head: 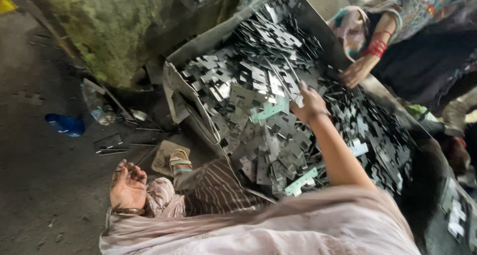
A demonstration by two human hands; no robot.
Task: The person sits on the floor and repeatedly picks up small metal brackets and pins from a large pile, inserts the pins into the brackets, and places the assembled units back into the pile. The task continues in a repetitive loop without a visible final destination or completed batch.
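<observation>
My right hand [309,103] reaches into a big metal bin [198,48] heaped with flat stamped metal plates [258,86]. Its fingers are closed on some plates near the middle of the pile. A few plates carry pale green film [271,110]. My left hand [127,185] rests palm up on my knee, fingers loosely curled and grimy, with nothing in it; a bangle sits at its wrist. My striped trousers and a sandalled foot [180,163] lie below the bin's near wall.
Another person's hand [355,72] with red bangles reaches into the bin from the far right. On the dark floor at left lie a blue bottle [65,124], a clear plastic bottle [97,105] and loose metal strips [112,145]. A mossy wall [109,31] stands behind.
</observation>
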